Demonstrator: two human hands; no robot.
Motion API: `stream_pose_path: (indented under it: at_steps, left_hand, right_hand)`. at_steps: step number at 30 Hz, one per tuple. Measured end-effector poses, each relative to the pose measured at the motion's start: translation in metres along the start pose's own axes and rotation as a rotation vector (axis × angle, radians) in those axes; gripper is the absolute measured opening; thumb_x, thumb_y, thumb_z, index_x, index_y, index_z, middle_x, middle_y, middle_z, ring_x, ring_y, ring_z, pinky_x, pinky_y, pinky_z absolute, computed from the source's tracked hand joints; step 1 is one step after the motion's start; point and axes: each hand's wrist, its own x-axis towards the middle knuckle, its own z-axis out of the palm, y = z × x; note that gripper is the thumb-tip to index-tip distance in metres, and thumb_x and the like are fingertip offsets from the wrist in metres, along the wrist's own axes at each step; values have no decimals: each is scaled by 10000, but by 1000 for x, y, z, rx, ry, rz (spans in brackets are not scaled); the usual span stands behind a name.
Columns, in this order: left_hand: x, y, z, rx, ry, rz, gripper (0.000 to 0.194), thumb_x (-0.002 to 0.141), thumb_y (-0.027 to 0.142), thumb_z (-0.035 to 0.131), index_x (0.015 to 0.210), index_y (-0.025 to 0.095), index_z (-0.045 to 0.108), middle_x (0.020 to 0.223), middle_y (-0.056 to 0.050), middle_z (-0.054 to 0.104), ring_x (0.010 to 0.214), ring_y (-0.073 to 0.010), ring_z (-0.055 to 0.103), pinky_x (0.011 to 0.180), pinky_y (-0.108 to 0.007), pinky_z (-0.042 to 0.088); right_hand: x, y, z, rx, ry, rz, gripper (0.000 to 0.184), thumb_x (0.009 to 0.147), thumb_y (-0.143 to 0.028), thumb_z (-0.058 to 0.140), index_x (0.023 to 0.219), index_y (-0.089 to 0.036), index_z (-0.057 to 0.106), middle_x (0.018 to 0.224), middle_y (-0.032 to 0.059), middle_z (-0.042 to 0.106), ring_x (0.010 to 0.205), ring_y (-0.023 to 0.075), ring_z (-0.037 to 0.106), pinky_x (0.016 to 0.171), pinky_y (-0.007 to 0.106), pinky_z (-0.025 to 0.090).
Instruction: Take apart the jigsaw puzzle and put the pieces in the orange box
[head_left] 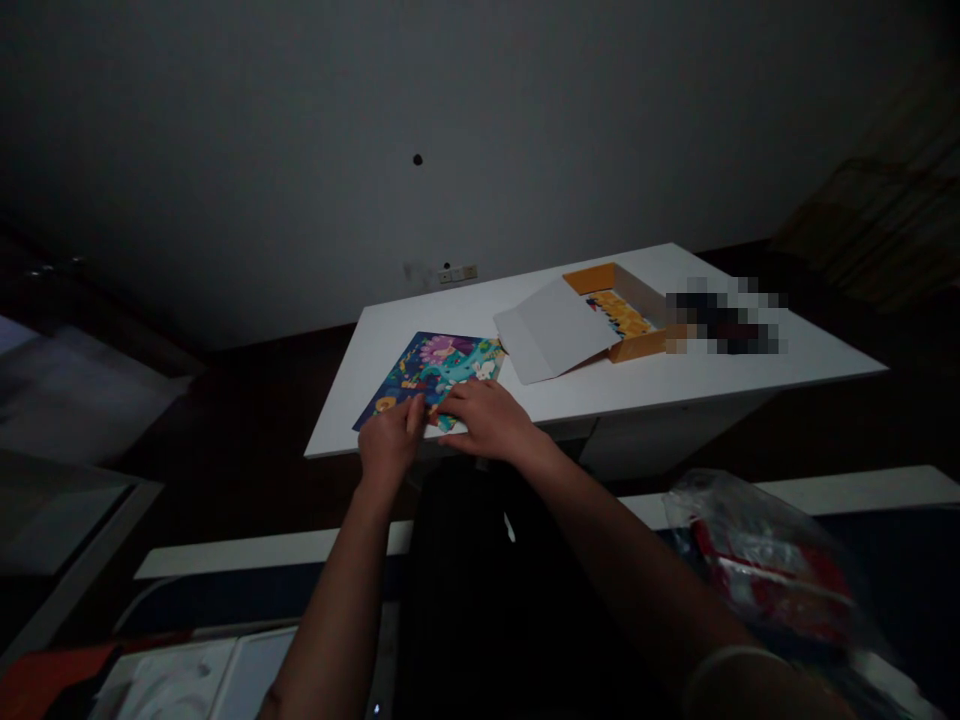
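Observation:
A colourful picture puzzle [420, 372], with a teal creature, a purple shape and a white rabbit, lies flat near the left end of the white table [570, 400]. My left hand [386, 440] is closed at its near edge, thumb on top. Just to the right, my right hand [484, 415] has its fingers curled over the near right part. A small teal piece of the picture shows between its thumb and fingers. Both hands hide the puzzle's near edge, so I cannot see whether that piece is separate.
An orange box [649, 343] stands open right of the puzzle, its white lid flap [555, 330] resting on the table. Behind it lies a blurred dark item [724, 320]. Below, a clear plastic bag [772, 570] with red contents and a white moulded tray [169, 685] lie near me.

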Motion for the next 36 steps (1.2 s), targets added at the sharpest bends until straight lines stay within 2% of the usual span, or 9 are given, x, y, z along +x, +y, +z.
stream_pose_path:
  at_steps: [8,15,17,20,22,26,31,34,36]
  left_hand:
    - [-9,-1,-3,59,-1,22,611,1209,471,331,1113,217,877,1066,-158,865,958,-320,804,740,-357,440]
    - [8,-6,-16,-24,2,18,603,1198,550,347,1134,231,855,1075,-159,858,990,-346,803,761,-372,482]
    - [11,-13,-11,-91,39,62,526,1191,503,383,1214,221,826,1181,-160,848,1065,-346,795,830,-384,532]
    - [12,-24,4,-220,58,232,422,1160,399,448,1377,202,753,1433,-161,777,1247,-339,746,1010,-434,578]
    - [9,-30,14,-262,59,299,388,1149,390,477,1361,205,745,1517,-161,732,1306,-344,717,1088,-478,574]
    - [5,-35,24,-272,72,314,405,1158,442,513,1433,209,696,1470,-171,749,1312,-363,722,1123,-530,578]
    - [4,-40,26,-220,21,449,655,1099,516,682,1655,193,555,1727,-194,559,1628,-408,500,1337,-624,411]
    - [1,-44,26,-155,-25,479,796,1040,552,779,1706,203,515,1795,-196,468,1679,-428,424,1365,-648,369]
    - [-1,-47,25,-142,-35,489,787,1044,537,782,1714,222,514,1803,-182,457,1682,-414,426,1369,-638,373]
  right_hand:
    - [-2,3,2,6,5,-49,316,1042,-390,823,1336,-277,820,1270,104,788,1186,315,707,1073,474,511]
    - [-5,-5,-7,-9,-56,29,314,1139,-436,674,1397,-305,797,1356,84,781,1232,289,712,953,374,572]
    - [-5,-7,-10,-14,-73,73,352,1181,-483,591,1407,-295,786,1383,85,783,1257,285,714,960,367,576]
    - [-3,-9,-10,8,-67,146,397,1218,-503,500,1372,-267,779,1371,90,799,1273,279,723,970,350,565]
    - [-2,-8,-7,39,-41,184,385,1226,-475,487,1339,-247,776,1367,98,804,1265,279,731,962,340,549]
    - [1,-2,-2,153,57,291,349,1219,-409,490,1208,-221,784,1251,119,826,1108,278,760,881,338,506]
    - [5,12,2,312,225,415,330,1176,-385,477,1071,-227,748,1016,105,809,929,279,719,790,344,446]
    - [5,19,1,366,293,434,341,1154,-412,481,946,-241,691,918,87,761,857,265,671,754,342,419]
    - [4,22,0,406,316,431,355,1145,-423,483,878,-249,640,872,72,733,819,251,643,738,344,408]
